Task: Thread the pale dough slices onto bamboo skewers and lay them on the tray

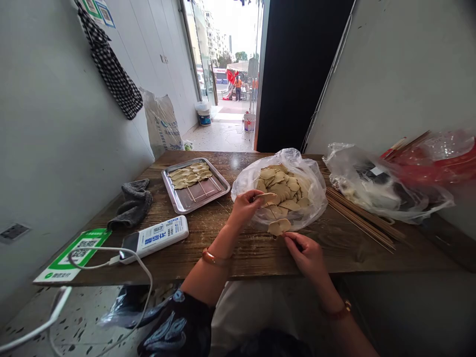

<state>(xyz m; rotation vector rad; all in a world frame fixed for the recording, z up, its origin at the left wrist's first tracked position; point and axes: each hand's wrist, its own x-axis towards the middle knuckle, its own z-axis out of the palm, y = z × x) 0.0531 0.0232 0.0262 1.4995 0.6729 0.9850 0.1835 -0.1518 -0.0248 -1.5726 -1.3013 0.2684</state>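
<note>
A flat tan slice (278,227) is pinched in the right hand (307,254), near the plastic bag (242,182) — the left hand (244,207) grips another slice (266,197) over the bag's heap (280,184). Leftward on the desk (256,255), a metal tray (179,199) carries skewered slices (189,176).

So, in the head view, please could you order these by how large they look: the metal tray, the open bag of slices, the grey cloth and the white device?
1. Open bag of slices
2. Metal tray
3. White device and grey cloth: too alike in area to rank, though the device looks longer.
</note>
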